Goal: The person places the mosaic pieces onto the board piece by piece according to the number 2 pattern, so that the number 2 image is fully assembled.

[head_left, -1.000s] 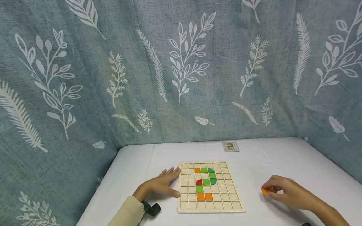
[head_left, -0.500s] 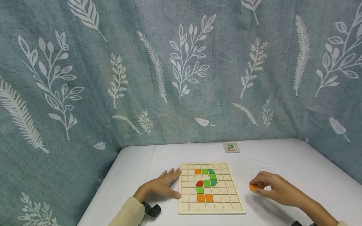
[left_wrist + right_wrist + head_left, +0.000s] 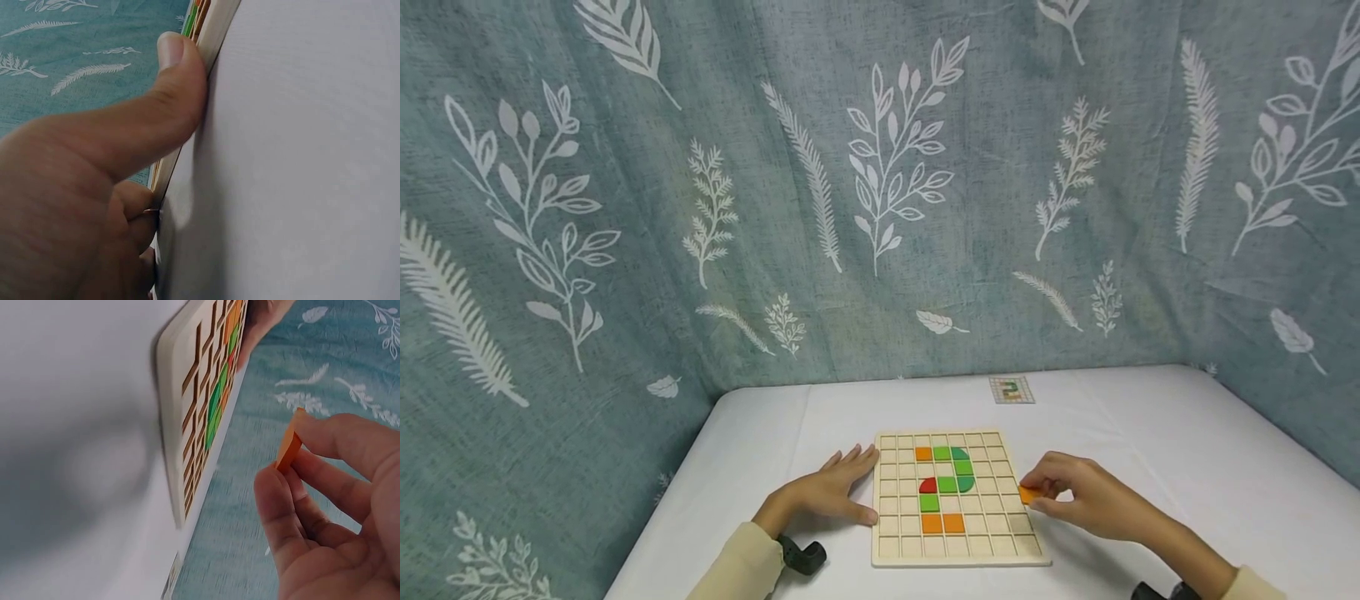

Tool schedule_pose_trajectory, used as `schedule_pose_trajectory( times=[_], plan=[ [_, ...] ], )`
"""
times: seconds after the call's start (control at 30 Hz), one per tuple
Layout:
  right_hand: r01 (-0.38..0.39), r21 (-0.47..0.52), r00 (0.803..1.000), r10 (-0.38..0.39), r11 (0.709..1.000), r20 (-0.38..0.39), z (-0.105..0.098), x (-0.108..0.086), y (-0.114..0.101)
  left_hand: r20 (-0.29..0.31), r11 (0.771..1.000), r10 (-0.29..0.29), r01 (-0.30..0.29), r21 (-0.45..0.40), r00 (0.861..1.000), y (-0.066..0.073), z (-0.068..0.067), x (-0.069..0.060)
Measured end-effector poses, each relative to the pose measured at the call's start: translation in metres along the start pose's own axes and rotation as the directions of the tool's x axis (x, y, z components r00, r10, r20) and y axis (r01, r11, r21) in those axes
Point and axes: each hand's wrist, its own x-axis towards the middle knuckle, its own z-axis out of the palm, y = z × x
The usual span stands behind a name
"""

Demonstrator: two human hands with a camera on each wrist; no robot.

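Between thumb and fingers, my right hand (image 3: 1082,496) pinches an orange square tile (image 3: 289,447), held just above the right edge of the wooden grid board (image 3: 992,525). My left hand (image 3: 827,492) lies with spread, straight fingers against the board's left edge; in the left wrist view its thumb (image 3: 178,81) touches the board's side. Set in the grid are orange tiles (image 3: 932,523), green square tiles (image 3: 929,502), rounded dark green tiles (image 3: 966,484) and one rounded red tile (image 3: 928,485), forming a shape like a 2.
A small pattern card (image 3: 1012,390) showing a similar coloured figure lies behind the board on the white-covered table (image 3: 760,433). A teal curtain (image 3: 850,208) with white leaf prints hangs behind and at the sides.
My right hand has carried the orange tile leftward from the table at the right to the board's right edge. The left hand has stayed in place.
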Motion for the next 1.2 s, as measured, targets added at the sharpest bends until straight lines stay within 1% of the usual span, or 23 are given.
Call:
schedule_pose_trajectory(
  times=[0.13,0.37,0.5,0.63,0.8,1.0,1.2],
  plan=[
    [0.0,0.001,1.0,0.0,1.0,0.006,0.007,0.01,-0.006,-0.001,1.0,0.005,-0.005,-0.006,1.0,-0.001,0.001,-0.001],
    [-0.063,0.007,0.997,0.063,0.998,0.055,0.02,0.029,-0.014,-0.003,1.0,0.003,-0.002,0.013,1.0,-0.001,0.001,-0.001],
    [-0.048,0.021,0.997,0.047,0.999,0.063,0.031,0.037,-0.015,0.002,1.0,0.0,0.0,0.016,1.0,-0.001,0.0,0.0],
    [-0.046,0.055,0.996,0.042,0.997,0.08,0.04,0.041,-0.014,0.005,1.0,0.0,0.0,0.012,1.0,-0.001,0.0,0.0],
    [-0.043,0.083,0.995,0.035,0.996,0.093,0.047,0.042,-0.012,0.003,1.0,0.002,-0.002,0.019,1.0,-0.002,0.001,0.001],
    [-0.063,0.083,0.994,0.055,0.995,0.095,0.054,0.043,-0.007,-0.001,1.0,0.011,-0.011,0.029,1.0,-0.003,0.0,0.0],
    [-0.042,0.077,0.996,0.035,0.996,0.08,0.057,0.043,-0.008,0.005,0.999,0.007,-0.007,0.031,1.0,-0.003,0.0,0.0]
  ],
)
